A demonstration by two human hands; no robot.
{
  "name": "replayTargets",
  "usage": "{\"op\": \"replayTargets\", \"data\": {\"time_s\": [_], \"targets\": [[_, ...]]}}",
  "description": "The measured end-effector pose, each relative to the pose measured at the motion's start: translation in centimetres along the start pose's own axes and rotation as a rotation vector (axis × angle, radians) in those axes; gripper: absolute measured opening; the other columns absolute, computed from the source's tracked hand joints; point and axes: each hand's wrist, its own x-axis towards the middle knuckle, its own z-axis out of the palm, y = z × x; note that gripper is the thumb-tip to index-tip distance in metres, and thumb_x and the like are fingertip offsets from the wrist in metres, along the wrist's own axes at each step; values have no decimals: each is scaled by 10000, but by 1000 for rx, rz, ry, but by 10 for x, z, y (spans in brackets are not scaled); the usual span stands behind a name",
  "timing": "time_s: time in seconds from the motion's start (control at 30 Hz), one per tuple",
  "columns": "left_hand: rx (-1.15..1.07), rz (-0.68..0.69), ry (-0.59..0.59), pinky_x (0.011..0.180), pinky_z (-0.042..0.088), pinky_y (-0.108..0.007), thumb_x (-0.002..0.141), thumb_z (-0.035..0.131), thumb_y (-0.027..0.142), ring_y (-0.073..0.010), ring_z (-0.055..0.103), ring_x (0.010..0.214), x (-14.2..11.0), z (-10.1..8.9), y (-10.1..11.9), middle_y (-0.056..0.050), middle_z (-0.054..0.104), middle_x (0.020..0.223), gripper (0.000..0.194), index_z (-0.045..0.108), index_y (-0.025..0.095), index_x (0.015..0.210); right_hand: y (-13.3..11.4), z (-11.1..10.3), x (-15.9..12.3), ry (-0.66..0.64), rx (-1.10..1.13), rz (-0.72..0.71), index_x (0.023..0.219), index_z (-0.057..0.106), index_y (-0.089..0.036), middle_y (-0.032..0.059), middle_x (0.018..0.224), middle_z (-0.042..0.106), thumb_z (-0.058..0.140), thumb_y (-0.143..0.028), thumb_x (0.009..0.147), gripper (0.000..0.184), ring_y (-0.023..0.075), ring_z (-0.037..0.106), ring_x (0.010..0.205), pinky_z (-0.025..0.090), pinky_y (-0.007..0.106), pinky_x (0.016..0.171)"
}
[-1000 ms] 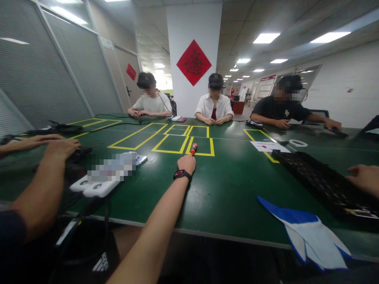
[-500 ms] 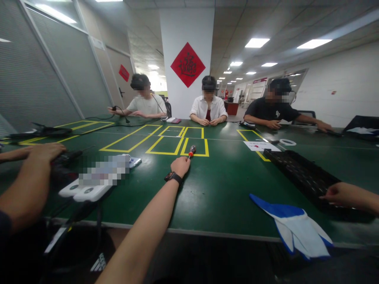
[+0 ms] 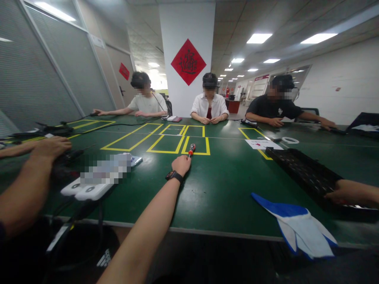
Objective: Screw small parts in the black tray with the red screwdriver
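My left hand (image 3: pixel 181 165), with a black watch on its wrist, is closed around the metal shaft of a screwdriver (image 3: pixel 192 149). The screwdriver's red and clear handle points away from me, over a yellow taped rectangle (image 3: pixel 208 146) on the green table. At the right, my right hand (image 3: pixel 351 192) reaches into a long black tray (image 3: pixel 299 167) with rows of small slots. Its fingers are curled down at the tray's near part, and what they grip is hidden. A blue and white glove (image 3: pixel 304 227) lies nearest me, below the tray, overhanging the table edge.
A white device (image 3: pixel 89 191) with cables lies at the left, beside a co-worker's arm (image 3: pixel 32 177). Across the table (image 3: pixel 225 177) sit three people wearing headsets. A white paper sheet (image 3: pixel 263 144) and a white ring (image 3: pixel 290 140) lie beyond the tray.
My right hand has come further into view and down into the tray, its fingers now curled. My left hand keeps the screwdriver. Across the table, the left person's arm has stretched outward.
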Motion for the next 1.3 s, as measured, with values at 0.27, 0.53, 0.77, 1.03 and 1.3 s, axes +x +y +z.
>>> {"op": "replayTargets", "data": {"time_s": [0.27, 0.53, 0.77, 1.03, 1.3], "targets": [[14, -7, -16, 725, 455, -286, 851, 324, 423, -221, 616, 889, -1, -2, 1, -90, 678, 935, 402, 663, 211, 885, -12, -20, 2, -124, -265, 62, 600, 645, -108, 125, 697, 643, 555, -290, 732, 243, 204, 589, 646, 392, 293, 590], [13, 2, -20, 712, 454, -283, 854, 310, 426, -224, 618, 887, -1, -3, 1, -97, 679, 941, 421, 668, 208, 888, 10, -20, 33, 232, -193, -37, 998, 624, -152, 128, 1019, 637, 572, -452, 684, 438, 267, 592, 875, 432, 340, 694], [32, -2, -10, 738, 453, -286, 859, 312, 402, -225, 614, 909, -1, 0, 2, -103, 679, 955, 416, 673, 201, 900, 51, -7, 32, -62, -258, -61, 763, 685, -185, 94, 829, 677, 638, -379, 604, 256, 261, 619, 799, 438, 356, 714], [40, 11, 4, 720, 456, -280, 857, 315, 412, -219, 619, 884, -2, 0, 1, -98, 680, 952, 414, 669, 201, 899, 54, -5, 31, 103, -243, -26, 738, 674, -175, 110, 761, 673, 600, -498, 626, 349, 277, 620, 722, 441, 363, 637], [23, 11, -3, 712, 456, -286, 862, 310, 421, -223, 621, 875, -2, -1, 1, -95, 679, 936, 417, 665, 204, 888, 70, -14, 38, 33, -160, -30, 761, 713, -198, 85, 826, 697, 658, -362, 589, 243, 273, 639, 785, 474, 363, 683]]}}
